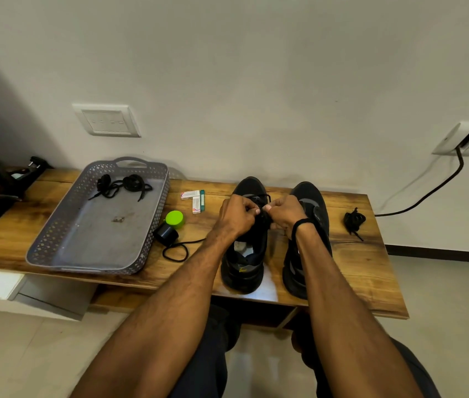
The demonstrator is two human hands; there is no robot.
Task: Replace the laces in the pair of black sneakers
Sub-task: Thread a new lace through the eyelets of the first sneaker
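Observation:
Two black sneakers stand side by side on the wooden bench, toes toward the wall. Over the left sneaker [243, 262], my left hand [237, 215] and my right hand [285, 212] each pinch a strand of its black lace [262, 201] above the tongue. The right sneaker [312, 202] sits partly behind my right forearm. A bundled black lace [353, 221] lies at the bench's right end. More black laces [122, 185] lie in the grey tray [55, 242].
Between tray and shoes sit a green-capped black container [170, 225], a black cord loop [175, 251] and two small boxes [196, 199]. A black stand [0, 196] occupies the bench's left end. A cable [428, 193] runs from a wall socket at right.

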